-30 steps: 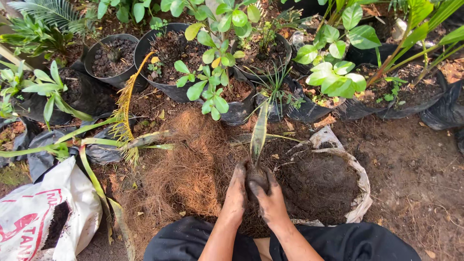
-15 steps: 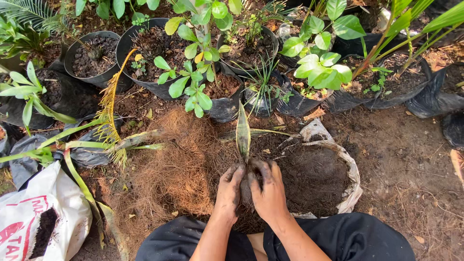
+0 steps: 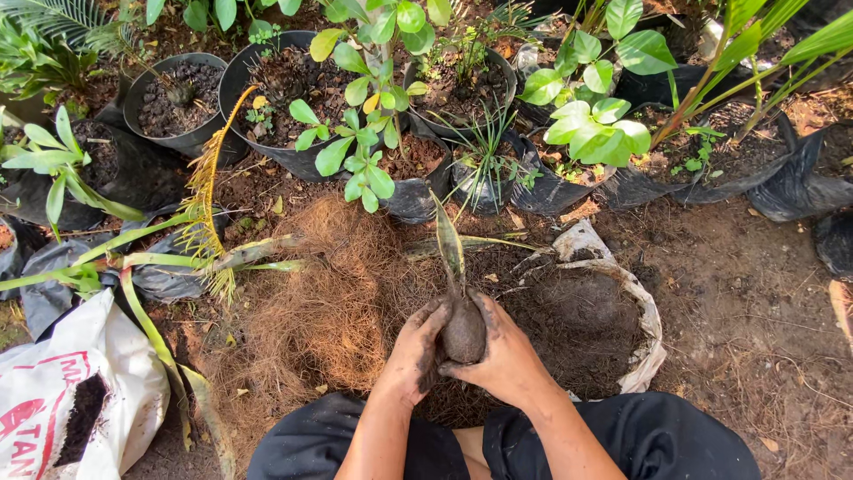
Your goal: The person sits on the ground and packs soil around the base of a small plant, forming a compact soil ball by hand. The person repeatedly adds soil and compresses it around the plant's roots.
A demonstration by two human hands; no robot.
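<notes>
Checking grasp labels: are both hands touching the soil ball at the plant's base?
Touching. Head view shows left hand and right hand cupped against the soil ball, no gap visible.

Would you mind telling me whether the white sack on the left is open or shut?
Open. The white sack lies on its side with its mouth gaping, and dark soil shows inside the opening.

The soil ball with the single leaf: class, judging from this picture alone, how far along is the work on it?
Done: the soil ball is already packed round at the base of the leaf. In hand: the left hand and right hand press it from both sides. Left: the ball is bare, with no fibre from the brown fibre pile around it, and soil remains in the white sack.
</notes>
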